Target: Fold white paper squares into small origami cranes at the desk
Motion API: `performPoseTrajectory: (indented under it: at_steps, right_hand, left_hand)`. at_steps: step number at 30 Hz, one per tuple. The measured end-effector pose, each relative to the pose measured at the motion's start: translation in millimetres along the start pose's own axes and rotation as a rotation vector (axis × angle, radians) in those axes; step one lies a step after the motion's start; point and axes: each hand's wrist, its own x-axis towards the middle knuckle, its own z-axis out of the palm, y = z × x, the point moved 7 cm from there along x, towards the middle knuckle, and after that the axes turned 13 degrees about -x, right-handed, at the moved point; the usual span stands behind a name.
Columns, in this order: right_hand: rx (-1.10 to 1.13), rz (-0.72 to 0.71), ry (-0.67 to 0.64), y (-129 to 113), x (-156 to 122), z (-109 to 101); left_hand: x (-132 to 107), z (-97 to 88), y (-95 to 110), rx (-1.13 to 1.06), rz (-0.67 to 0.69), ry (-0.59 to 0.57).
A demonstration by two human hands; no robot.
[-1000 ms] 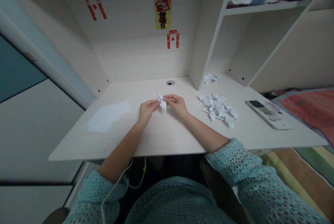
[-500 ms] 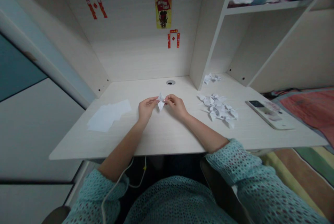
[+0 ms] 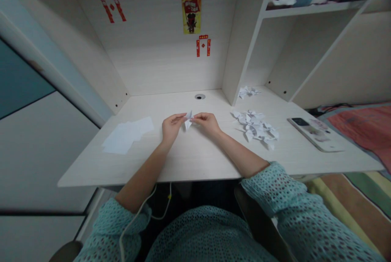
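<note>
A small folded white paper (image 3: 188, 123), pointed at top and bottom, is held just above the desk between my two hands. My left hand (image 3: 172, 126) pinches its left side between thumb and fingers. On the other side, my right hand (image 3: 208, 122) has its fingertips closed on the right part of the paper. Fingers cover some of the folds. To the left lies a fanned stack of white paper sheets (image 3: 126, 135). A pile of folded white paper pieces (image 3: 256, 127) rests to the right, with a smaller heap of folded paper (image 3: 249, 91) behind it.
A phone (image 3: 316, 135) lies at the right of the white desk (image 3: 195, 164). An upright panel (image 3: 242, 42) divides the back, and a shelf (image 3: 314, 8) holding assorted items hangs at upper right. A white cable (image 3: 134, 217) passes by my left sleeve.
The folded paper has tilted, its top point leaning to the right. My right hand's fingers have straightened and flattened somewhat against it. My left hand stays nearly in place.
</note>
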Motion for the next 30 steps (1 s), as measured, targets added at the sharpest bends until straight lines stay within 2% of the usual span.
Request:
performPoseTrajectory:
  at_steps: [4, 10, 16, 22, 26, 30]
  right_hand:
    - [0.014, 0.065, 0.025, 6, 0, -3]
    - [0.055, 0.056, 0.058, 2, 0, -4]
    - [0.057, 0.062, 0.108, 1, -3, -5]
    - [-0.155, -0.066, 0.2, -10, -9, -10]
    - [-0.351, -0.254, 0.163, -26, -13, -7]
    - [-0.429, -0.325, 0.097, -32, -15, -3]
  left_hand:
    - [1, 0.8, -2, 0.023, -0.008, -0.036]
    - [1, 0.6, -26, -0.022, -0.276, -0.056]
    - [-4, 5.2, -35, -0.083, -0.36, -0.077]
    - [-11, 12.7, -36, -0.123, -0.46, -0.128]
    - [-10, 9.8, -34, -0.123, -0.457, -0.09]
    - [-8, 8.2, -38, -0.127, -0.444, -0.088]
